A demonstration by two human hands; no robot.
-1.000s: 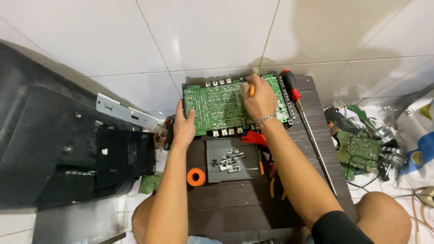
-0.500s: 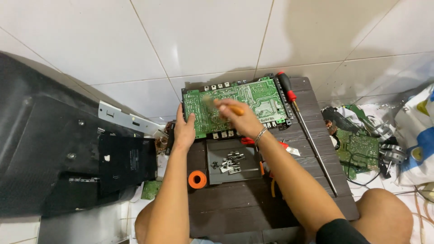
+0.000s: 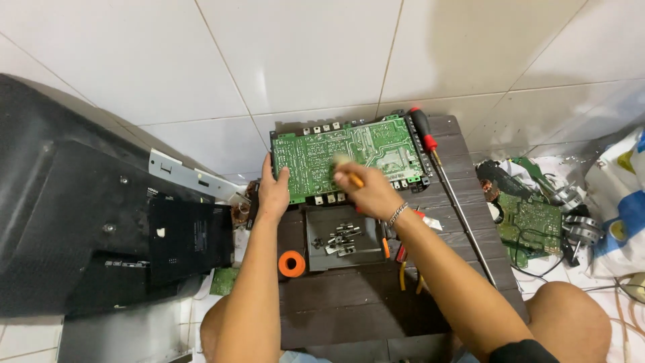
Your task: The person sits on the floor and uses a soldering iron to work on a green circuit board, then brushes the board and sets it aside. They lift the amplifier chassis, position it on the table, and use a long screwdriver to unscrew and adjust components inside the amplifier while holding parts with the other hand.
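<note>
Green circuit board (image 3: 349,156) on dark wooden table (image 3: 349,309). Left hand (image 3: 273,191) flat on board's left edge. Right hand (image 3: 366,191) holds brush (image 3: 346,168) against board. Red-handled screwdriver (image 3: 447,181) to the right. Orange roll (image 3: 291,263), grey tray (image 3: 342,235) below.

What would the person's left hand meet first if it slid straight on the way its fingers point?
The left hand already rests on the left edge of the green circuit board; straight on, it would probably cross that edge, then reach the white tiled floor.
</note>
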